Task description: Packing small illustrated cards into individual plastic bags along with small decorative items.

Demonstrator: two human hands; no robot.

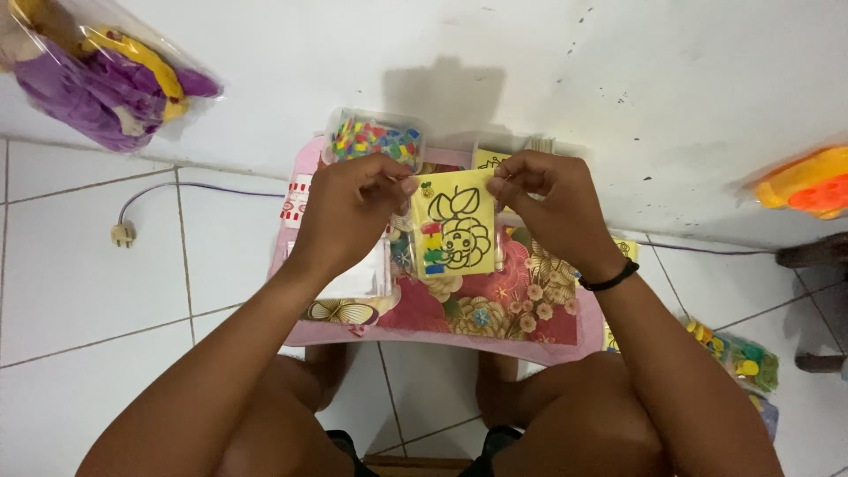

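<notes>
Two hands are holding one small yellow card (454,223) above a low pink table (442,331) with a flower pattern. The left hand (349,212) is pinching the upper left corner of the card between thumb and fingers, so its grip is narrow and closed on the card. The right hand (552,205) is pinching the upper right corner in the same way, and a black band (609,280) is sitting on its wrist. The card is hanging upright between both hands and is showing a black outline drawing of a flower with leaves; some parts at its left side are already coloured red, green and blue. Behind the hands, a clear box (374,137) with small colourful pieces is standing at the far edge of the table, near the white wall. On the tiled floor at the left, a cable with a plug (123,234) is lying well apart from the table.
</notes>
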